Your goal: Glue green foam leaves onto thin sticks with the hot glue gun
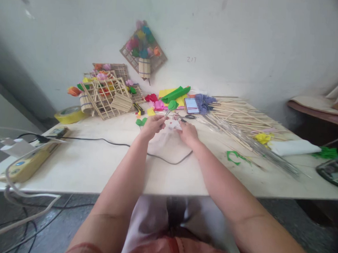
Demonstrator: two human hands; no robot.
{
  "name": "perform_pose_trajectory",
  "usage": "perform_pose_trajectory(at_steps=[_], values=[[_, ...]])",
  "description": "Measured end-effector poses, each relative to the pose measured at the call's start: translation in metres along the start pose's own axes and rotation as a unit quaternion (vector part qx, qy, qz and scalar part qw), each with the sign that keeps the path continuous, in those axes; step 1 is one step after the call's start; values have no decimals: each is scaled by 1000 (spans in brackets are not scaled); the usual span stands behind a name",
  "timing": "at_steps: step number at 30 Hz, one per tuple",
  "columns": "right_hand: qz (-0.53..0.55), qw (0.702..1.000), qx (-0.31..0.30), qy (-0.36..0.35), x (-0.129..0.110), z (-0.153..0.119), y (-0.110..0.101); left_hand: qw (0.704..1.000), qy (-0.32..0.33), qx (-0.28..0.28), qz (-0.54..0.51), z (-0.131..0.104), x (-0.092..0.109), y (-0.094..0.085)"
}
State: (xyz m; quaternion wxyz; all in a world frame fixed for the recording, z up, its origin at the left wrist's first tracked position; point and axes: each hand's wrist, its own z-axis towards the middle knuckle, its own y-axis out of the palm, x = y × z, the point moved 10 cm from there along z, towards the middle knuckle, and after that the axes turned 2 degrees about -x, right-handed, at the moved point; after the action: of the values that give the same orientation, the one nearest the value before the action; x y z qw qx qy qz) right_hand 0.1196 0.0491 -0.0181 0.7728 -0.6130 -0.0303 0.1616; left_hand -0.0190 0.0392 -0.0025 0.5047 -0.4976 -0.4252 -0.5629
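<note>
Both my hands meet over the middle of the white table. My left hand pinches a thin stem that carries a small green paper piece at its top. My right hand holds the other side of a small white and red piece between the two hands. It is too blurred to tell more about that piece.
Wooden stick lattices with paper flowers stand at the back left, and another hangs on the wall. A pile of sticks and wires lies right. A black cable crosses the table, a power strip sits left, a yellow tape roll behind.
</note>
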Motion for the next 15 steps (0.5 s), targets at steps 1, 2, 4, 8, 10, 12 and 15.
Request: perform_pose_trajectory(at_steps=[1,2,4,8,10,12,15], values=[[-3,1000,2,-4,-2,1,1,1000,-1,-5,12,0,0,2],[-7,1000,3,-9,-3,1,2,1000,-2,-7,25,-1,-1,3],[-15,1000,0,-17,-5,2,4,999,-3,-9,51,-1,-1,4],[-14,999,-8,-30,-8,2,7,994,9,-18,103,-2,0,8],[0,999,-7,-36,-7,2,6,992,16,-20,127,-2,0,8],[27,999,-3,-30,-2,2,4,988,21,-13,150,-1,0,6],[127,991,29,18,16,5,-4,982,29,-9,184,-1,2,6]])
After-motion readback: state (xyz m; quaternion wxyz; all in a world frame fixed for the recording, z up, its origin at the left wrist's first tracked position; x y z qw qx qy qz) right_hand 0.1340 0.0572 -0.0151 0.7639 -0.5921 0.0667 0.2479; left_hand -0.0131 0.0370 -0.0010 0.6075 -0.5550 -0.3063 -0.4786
